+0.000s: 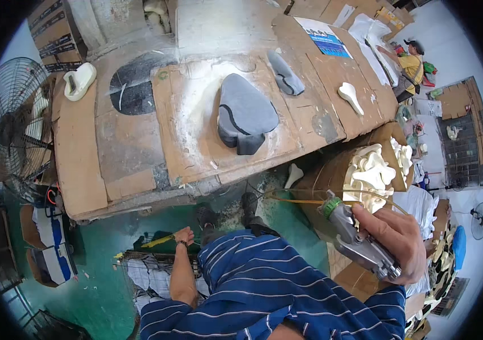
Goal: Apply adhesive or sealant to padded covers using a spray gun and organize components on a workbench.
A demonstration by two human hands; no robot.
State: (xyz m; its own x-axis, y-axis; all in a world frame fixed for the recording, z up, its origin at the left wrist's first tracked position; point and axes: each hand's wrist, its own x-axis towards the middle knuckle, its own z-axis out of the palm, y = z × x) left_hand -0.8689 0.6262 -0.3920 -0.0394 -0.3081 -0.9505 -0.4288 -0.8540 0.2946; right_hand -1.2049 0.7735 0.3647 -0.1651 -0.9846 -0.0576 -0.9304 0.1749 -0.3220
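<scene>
The right hand [394, 238] clasps a metal spray gun [348, 224] at lower right, the half-curled left hand's [183, 236] hold, lower left, is unclear, and the grey saddle-shaped piece [247, 107] at upper centre looks formed, while cream pieces [369, 173] at right look uncovered.

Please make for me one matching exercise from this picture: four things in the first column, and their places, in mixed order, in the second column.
Things
1. Metal spray gun
2. Large grey pad
3. Large caged fan
4. Pile of cream pieces

Places
A. Beside the left end of the cardboard-covered table
B. Inside a cardboard box
C. On top of the table
D. In the right hand

Right pairs: 1-D, 2-C, 3-A, 4-B
</scene>
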